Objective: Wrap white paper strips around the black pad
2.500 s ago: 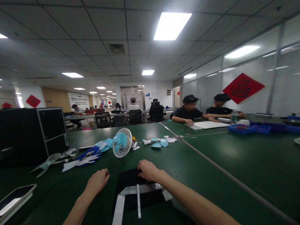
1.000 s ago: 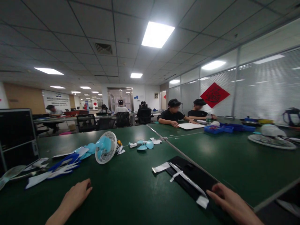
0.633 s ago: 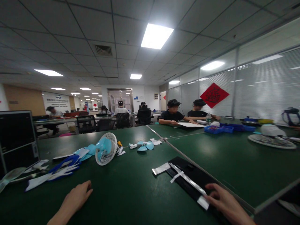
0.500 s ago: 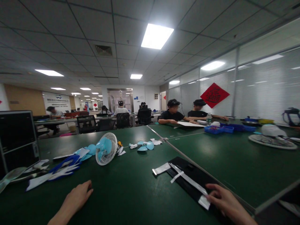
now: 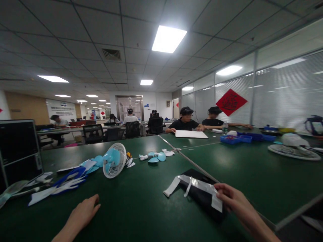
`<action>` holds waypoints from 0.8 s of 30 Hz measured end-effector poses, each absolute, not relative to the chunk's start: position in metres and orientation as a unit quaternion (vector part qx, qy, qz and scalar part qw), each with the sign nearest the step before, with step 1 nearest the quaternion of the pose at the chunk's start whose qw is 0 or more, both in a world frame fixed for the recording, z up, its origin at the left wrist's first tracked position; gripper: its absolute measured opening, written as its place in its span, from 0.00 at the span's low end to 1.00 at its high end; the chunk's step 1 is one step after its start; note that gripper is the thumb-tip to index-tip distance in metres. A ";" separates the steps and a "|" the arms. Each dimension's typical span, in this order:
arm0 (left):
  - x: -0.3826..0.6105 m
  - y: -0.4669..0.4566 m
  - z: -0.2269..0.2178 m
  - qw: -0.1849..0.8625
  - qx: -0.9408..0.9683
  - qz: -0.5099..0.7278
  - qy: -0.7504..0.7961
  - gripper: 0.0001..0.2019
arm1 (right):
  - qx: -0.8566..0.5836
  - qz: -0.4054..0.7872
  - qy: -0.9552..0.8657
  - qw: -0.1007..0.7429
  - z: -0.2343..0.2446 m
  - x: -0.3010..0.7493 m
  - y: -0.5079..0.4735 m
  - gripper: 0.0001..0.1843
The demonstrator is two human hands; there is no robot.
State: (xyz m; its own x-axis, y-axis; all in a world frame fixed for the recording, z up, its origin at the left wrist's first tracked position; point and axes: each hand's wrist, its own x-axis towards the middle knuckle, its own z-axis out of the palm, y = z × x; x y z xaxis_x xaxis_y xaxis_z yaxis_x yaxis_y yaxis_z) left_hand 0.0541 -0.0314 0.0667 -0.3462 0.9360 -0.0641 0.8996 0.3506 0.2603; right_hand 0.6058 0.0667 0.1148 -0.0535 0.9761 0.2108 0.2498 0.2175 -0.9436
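Observation:
My left hand (image 5: 83,215) rests on the green table with its fingers loosely bent, the thumb apart, and nothing held. My right hand (image 5: 230,198) pinches the right end of a thin black panel (image 5: 195,201) with silvery-white strips (image 5: 202,185) along its edge. One strip sticks out to the left, and a short piece crosses the long one. The panel's right end is raised and tilted off the table. Its exact kind I cannot tell, and its near part is blurred.
A fan head with blue blades (image 5: 114,160), blue-and-white gloves (image 5: 68,181) and a loose blue fan blade (image 5: 157,157) lie ahead on the left. A dark cabinet (image 5: 20,151) stands far left. Blue trays (image 5: 230,139) are far right. Across sits a person (image 5: 186,122) with a white board (image 5: 191,134).
My right hand has raised and tilted the right end of the black panel, with its strips. My left hand stays put. The co-worker's white board has shifted left.

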 end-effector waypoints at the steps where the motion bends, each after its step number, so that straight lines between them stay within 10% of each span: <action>1: 0.054 -0.031 0.067 0.102 0.564 0.089 0.814 0.18 | -0.491 0.380 -0.615 0.486 0.121 0.601 0.070 0.21; 9: 0.047 -0.029 0.060 0.106 0.563 0.093 0.814 0.17 | -0.453 0.361 -0.618 0.532 0.164 0.571 0.105 0.19; 15: 0.046 -0.027 0.057 0.108 0.558 0.096 0.817 0.17 | -0.474 0.094 -0.675 0.557 0.176 0.553 0.148 0.18; 24: 0.047 -0.026 0.056 0.099 0.561 0.092 0.817 0.16 | -0.458 -0.090 -0.856 0.224 0.115 0.478 0.186 0.16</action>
State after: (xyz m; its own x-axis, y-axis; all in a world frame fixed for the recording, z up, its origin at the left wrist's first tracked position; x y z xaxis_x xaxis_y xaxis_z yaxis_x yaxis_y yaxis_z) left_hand 0.0473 -0.0259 0.0560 -0.3519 0.9342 -0.0585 0.8975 0.3545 0.2621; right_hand 0.4782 0.1856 0.1147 -0.4802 0.7434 0.4655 0.8238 0.5645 -0.0517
